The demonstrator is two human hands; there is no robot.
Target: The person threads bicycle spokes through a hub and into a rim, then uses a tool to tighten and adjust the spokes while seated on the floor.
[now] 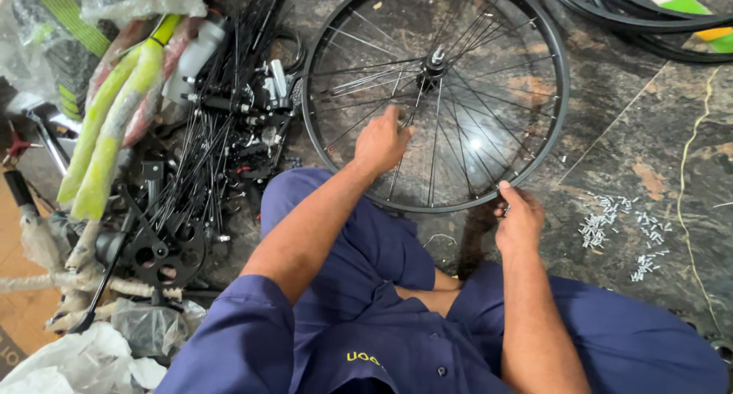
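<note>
- We see the left hand [382, 142] reaching into the bicycle wheel [435, 96], its fingers curled together around the spokes [458, 111] between hub and rim; the fingertips are hidden behind the knuckles, so we cannot tell exactly which spoke they pinch
- The right hand [519, 218] sits at the wheel's near edge, thumb on top of the black rim [561, 96] and fingers folded beneath, pinched on the rim
- We cannot tell whether something small is also held in that right hand
- The wheel lies flat on the dark marbled floor [634, 142], just in front of our knees in blue trousers [359, 241]
- Its rim is black with no tyre on it, the thin metal spokes cross toward a silver hub [437, 58] at the centre
- To the right of the right hand, small silver spoke nipples [622, 230] lie scattered on the floor, apart from the wheel
- To the left, a heap of black spokes and bicycle parts [221, 142] lies beside the wheel, with a plastic-wrapped green frame [111, 127] further left
- Black tyres [641, 16] lie at the top right
</note>
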